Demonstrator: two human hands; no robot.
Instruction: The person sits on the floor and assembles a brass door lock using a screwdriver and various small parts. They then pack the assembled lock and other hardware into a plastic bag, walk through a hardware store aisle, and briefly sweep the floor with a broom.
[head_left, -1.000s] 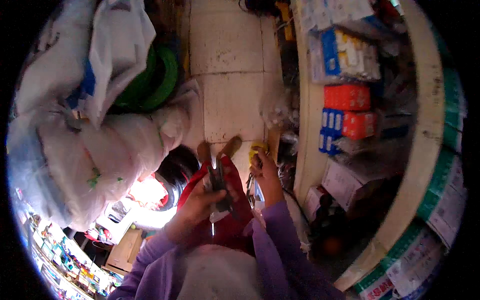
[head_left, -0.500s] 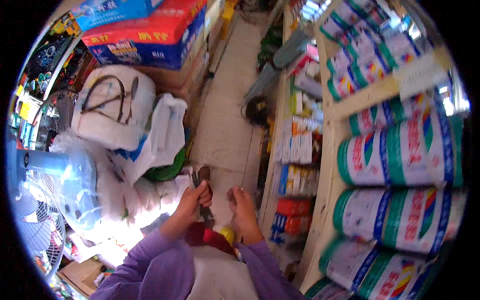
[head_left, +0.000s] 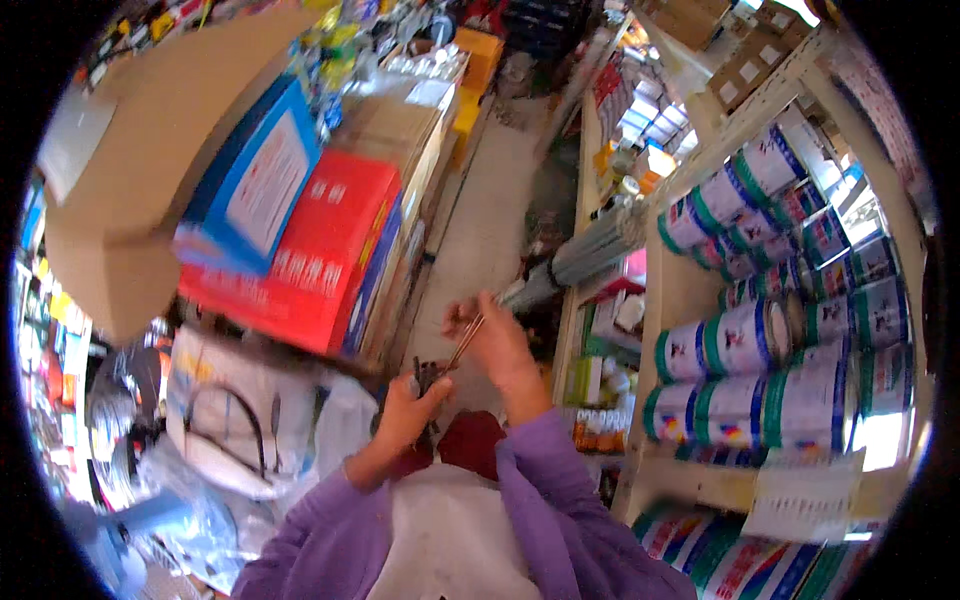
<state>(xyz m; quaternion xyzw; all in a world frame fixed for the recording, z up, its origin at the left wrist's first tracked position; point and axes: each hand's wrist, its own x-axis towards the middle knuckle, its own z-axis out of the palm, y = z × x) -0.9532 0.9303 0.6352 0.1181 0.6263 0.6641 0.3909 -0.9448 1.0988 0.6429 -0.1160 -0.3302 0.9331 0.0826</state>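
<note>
Compared with half a second earlier, the view is tilting further up: the stacked red carton (head_left: pixel 305 250) and blue carton (head_left: pixel 255 180) are now filling the upper left, a brown cardboard box (head_left: pixel 150 140) is looming over them, and the hands are sitting higher and closer to the middle of the picture. The shelf (head_left: pixel 690 290) with its rows of tins (head_left: pixel 745 345) is still running down the right side.

The left hand (head_left: pixel 408 410) is closing around a small dark tool (head_left: pixel 428 376), fingers curled tight about its handle end. The right hand (head_left: pixel 497 345) is pinching a thin metal strip (head_left: pixel 466 342) between thumb and fingertips, the rest of the fingers bent loosely. The strip is slanting down from the right hand to the tool, so the two hands are joining through it, held up just in front of the chest, above a dark red object (head_left: pixel 470 440) that is lying low between the purple sleeves (head_left: pixel 560 510).

The strip is looking narrow, straight and brownish with a slight shine; the tool is appearing blackish and too blurred to make out its form. Behind them the pale floor (head_left: pixel 480 220) of the aisle is stretching away.
</note>
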